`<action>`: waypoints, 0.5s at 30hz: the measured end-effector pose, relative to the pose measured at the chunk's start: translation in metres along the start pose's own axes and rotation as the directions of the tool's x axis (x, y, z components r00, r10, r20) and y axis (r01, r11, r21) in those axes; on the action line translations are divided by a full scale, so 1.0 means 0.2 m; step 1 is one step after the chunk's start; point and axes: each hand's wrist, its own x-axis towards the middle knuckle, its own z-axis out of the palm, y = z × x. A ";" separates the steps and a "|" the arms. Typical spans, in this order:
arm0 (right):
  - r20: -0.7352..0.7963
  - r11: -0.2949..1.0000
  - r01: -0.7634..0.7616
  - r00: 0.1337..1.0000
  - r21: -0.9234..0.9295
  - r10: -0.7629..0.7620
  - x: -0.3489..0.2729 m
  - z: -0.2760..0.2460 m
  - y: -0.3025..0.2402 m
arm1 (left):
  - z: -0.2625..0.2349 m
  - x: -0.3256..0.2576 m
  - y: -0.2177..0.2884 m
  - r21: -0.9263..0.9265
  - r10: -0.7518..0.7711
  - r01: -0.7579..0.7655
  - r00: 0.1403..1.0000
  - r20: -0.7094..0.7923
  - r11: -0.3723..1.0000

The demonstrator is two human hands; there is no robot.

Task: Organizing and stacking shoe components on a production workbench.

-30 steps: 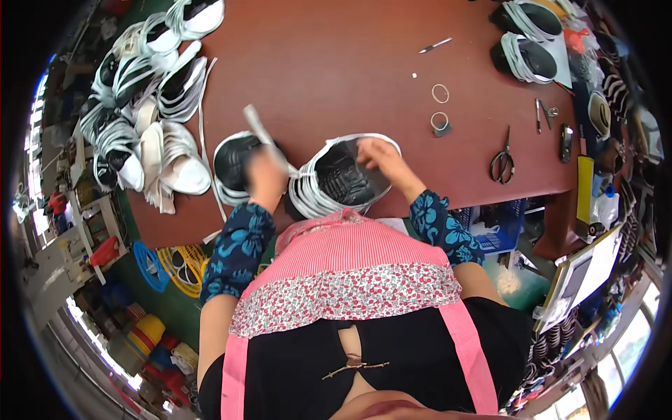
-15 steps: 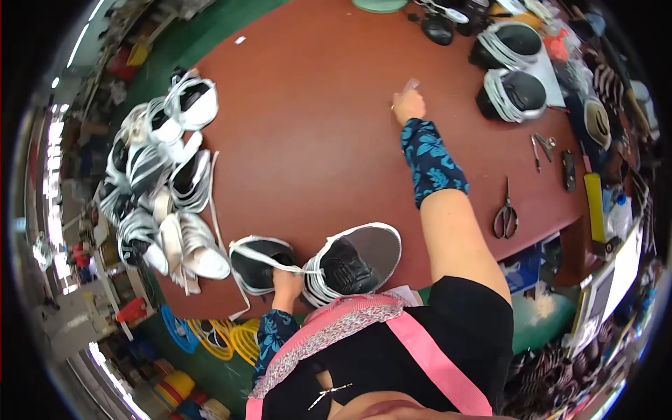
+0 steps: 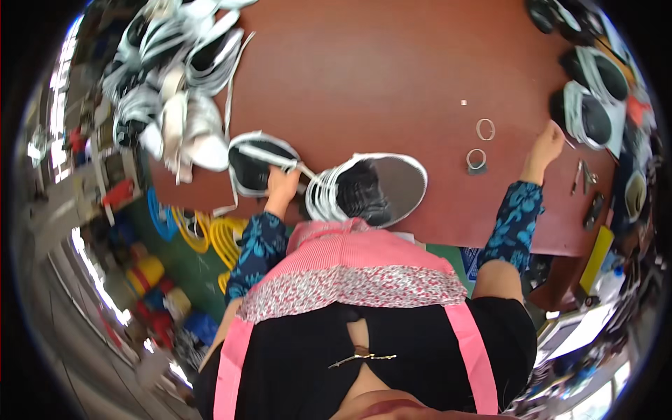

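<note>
My left hand (image 3: pixel 282 185) is closed on the near right edge of a black shoe upper (image 3: pixel 253 168) with white trim. A white strip runs from this upper toward a nested stack of shoe uppers (image 3: pixel 362 192), black and grey with white edges, close against my apron. Out to the right, my right hand (image 3: pixel 544 152) has its fingers pinched together beside the black-and-white stack (image 3: pixel 588 115). A thin, pale sliver shows by its fingertips, too small and blurred to name. Two thin pale rings (image 3: pixel 485 129) lie left of this hand, one of them over a small grey piece.
A heap of white and black shoe uppers (image 3: pixel 178 91) covers the table's left side, with a loose white strip. Small metal tools (image 3: pixel 585 176) and a dark oblong object (image 3: pixel 594 211) lie near the right edge. Yellow and blue coils (image 3: pixel 192 227) rest below the left edge.
My right hand has moved right, to beside the stack there. My left hand still grips the upper. The view has shifted; the two rings now show, and the scissors seen earlier do not.
</note>
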 end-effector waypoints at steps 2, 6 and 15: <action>0.404 0.992 0.102 0.907 0.075 -0.123 -0.54 0.26 -0.48 | -0.02 -0.03 -0.04 0.034 -0.094 0.095 0.995 -0.017 0.995; 0.851 0.889 0.390 0.354 0.242 -0.387 -1.68 0.59 -0.84 | -0.07 -0.16 0.03 -0.027 -0.062 0.063 0.998 0.020 0.998; 0.912 0.899 -0.417 0.303 -0.134 0.276 -1.65 0.33 -0.72 | -0.53 -0.50 -0.35 0.140 0.094 -0.093 0.996 -0.001 0.986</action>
